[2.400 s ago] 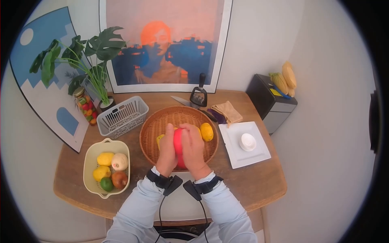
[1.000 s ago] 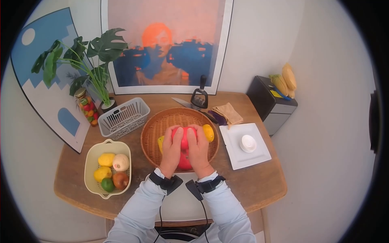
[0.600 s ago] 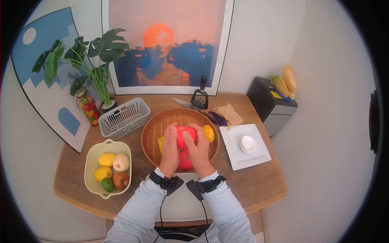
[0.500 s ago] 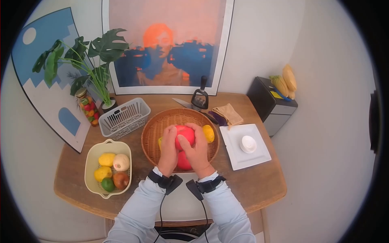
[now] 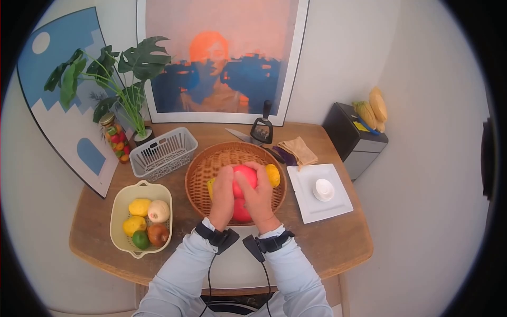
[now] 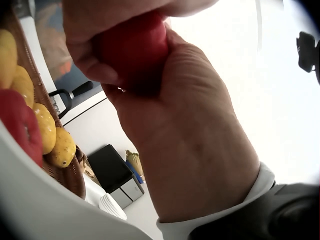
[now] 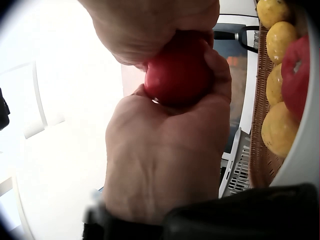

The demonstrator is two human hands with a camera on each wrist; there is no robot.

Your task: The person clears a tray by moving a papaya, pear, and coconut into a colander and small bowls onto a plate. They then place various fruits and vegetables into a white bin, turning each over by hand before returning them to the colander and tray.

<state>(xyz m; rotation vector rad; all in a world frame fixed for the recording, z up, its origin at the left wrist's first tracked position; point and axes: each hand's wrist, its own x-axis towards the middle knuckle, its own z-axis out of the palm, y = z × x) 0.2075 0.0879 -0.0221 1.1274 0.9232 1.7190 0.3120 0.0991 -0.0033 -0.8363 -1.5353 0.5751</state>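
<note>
My left hand and right hand hold a smooth, glossy red round fruit between them, above the wicker basket. Both thumbs lie on its near side in the head view. The right wrist view shows the fingers curved round the red fruit, with the right palm beneath it. A second red fruit, dimpled in the right wrist view, sits in the basket just below the hands. Around it are several yellow fruits, partly hidden by the hands in the head view.
A cream basket with lemons, a lime and other produce stands left. Behind it are a grey plastic basket, a jar and a plant. A knife lies behind the wicker basket; a square white plate holds a bowl.
Both hands have turned the red fruit, which earlier was mostly covered by the palms, so more of it shows. The second red fruit in the basket has come into view below.
</note>
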